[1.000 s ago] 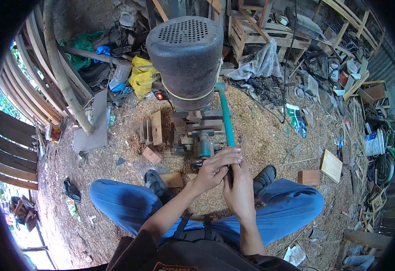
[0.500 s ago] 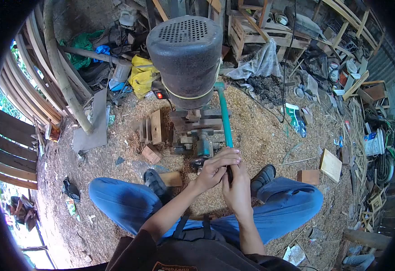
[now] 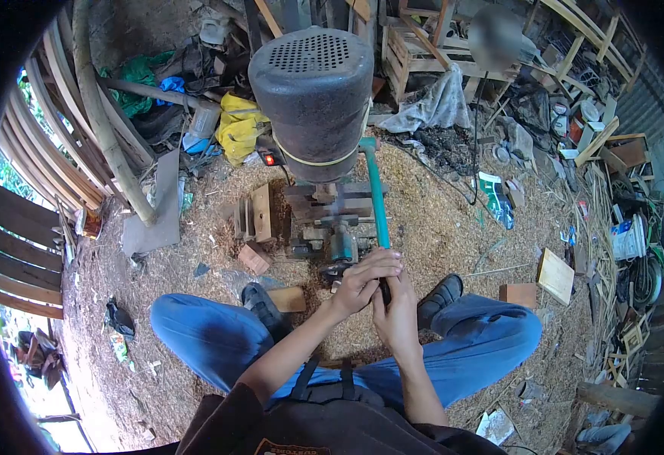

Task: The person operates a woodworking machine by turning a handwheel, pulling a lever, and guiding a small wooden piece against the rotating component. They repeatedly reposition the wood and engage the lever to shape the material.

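Observation:
In front of me stands a machine like a drill press, its dark motor housing [image 3: 310,106] topped with a perforated cap. A green lever [image 3: 378,199] runs from its right side down towards me. Around the lever's black-gripped lower end, my right hand [image 3: 398,311] is closed. My left hand [image 3: 364,280] is closed over the same end, pressed against the right. Beneath the motor sit dark wooden pieces [image 3: 339,208] and a teal metal part [image 3: 342,244]; the drill area is partly hidden by the housing. A red light glows on the switch [image 3: 269,160].
Wood blocks lie left of the machine [image 3: 262,213] and by my left shoe [image 3: 288,300]. More blocks [image 3: 518,296] rest at the right. Wood shavings cover the ground. A pole [image 3: 112,121] leans at the left, and a cable [image 3: 476,152] hangs at the right.

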Motion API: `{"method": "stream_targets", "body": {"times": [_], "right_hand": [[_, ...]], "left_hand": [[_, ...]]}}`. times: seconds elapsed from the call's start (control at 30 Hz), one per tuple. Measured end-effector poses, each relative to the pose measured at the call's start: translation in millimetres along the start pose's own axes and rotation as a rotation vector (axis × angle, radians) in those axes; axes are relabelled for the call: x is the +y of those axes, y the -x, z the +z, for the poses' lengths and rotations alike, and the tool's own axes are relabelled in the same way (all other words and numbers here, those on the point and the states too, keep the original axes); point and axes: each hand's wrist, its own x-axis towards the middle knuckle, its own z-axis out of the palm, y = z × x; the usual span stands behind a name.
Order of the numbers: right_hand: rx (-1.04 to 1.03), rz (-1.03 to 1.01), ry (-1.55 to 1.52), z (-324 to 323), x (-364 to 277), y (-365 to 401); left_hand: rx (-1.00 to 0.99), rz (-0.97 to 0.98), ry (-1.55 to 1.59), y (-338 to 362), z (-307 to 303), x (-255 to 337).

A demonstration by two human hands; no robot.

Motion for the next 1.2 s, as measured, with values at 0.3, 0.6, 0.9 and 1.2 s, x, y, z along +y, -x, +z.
{"method": "stream_targets", "body": {"times": [0.3, 0.6, 0.9, 1.2], "right_hand": [[0.041, -0.048, -0.040, 5.9, 7.8, 2.0], [0.066, -0.049, -0.037, 7.1, 8.5, 2.0], [0.122, -0.050, -0.023, -39.9, -63.0, -15.1], [0.374, -0.223, -0.072, -108.3, -185.5, -128.8]], "left_hand": [[-0.006, -0.007, 0.005, 4.5, 0.4, -4.0], [0.009, 0.008, 0.024, 2.0, 1.9, -2.6], [0.023, -0.017, -0.091, -23.4, -18.8, 44.2], [0.069, -0.303, -0.174, -18.7, -60.8, 63.2]]}}
